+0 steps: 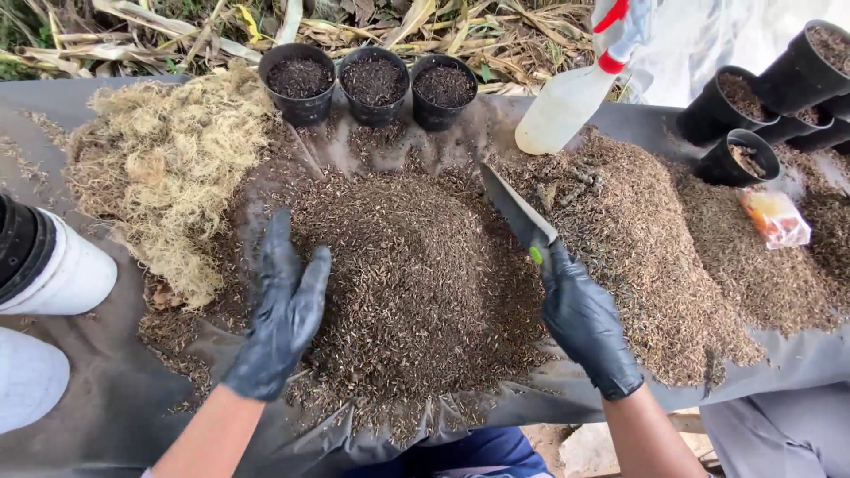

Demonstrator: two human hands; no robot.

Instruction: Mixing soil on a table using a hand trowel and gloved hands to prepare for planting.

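Both my hands wear black gloves. My left hand (282,310) lies flat and open against the left side of a dark heap of chopped husk mix (416,274) on a grey sheet (115,389). My right hand (584,323) grips a knife (518,212) by its handle; the grey blade points up and left over the heap's right edge.
Three black pots of soil (372,84) stand in a row at the back. Pale fibrous moss (168,164) lies at left, a second browner heap (655,239) at right. A spray bottle (575,93), more black pots (753,106), a small plastic bag (776,217) and white containers (49,265) surround the sheet.
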